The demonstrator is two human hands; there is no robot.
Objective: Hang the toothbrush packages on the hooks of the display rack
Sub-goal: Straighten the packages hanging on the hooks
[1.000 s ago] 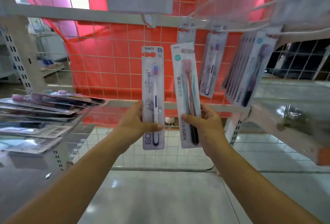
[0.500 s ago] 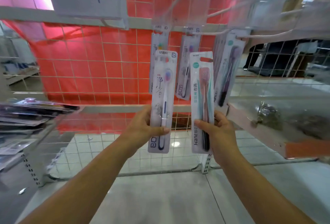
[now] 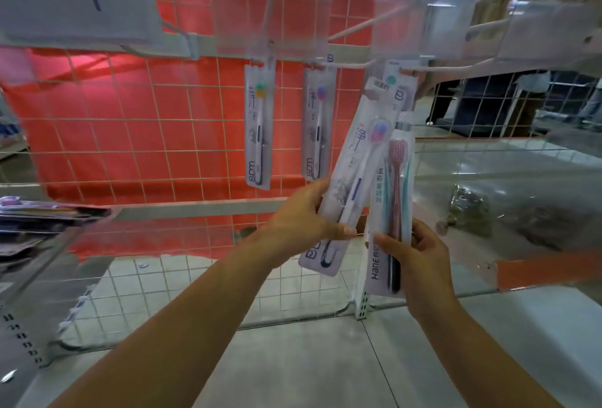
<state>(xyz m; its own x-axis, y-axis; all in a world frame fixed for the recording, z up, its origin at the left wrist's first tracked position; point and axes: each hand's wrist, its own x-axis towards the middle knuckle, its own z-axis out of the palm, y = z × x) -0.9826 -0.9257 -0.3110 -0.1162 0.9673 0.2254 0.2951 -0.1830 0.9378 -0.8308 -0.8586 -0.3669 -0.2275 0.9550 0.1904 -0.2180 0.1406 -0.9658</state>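
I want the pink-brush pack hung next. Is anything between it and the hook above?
Yes. The tilted white package in the left hand crosses in front of the pink-brush package, held by the right hand, just under the hook.

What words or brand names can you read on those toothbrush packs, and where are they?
"Hane": bottom of the pack in the right hand.
"玄彩": same pack, beside the brush.
"净": the tilted pack in the left hand.
"BDM": foot of the two hung packs.
Smaller print is too blurred to read.
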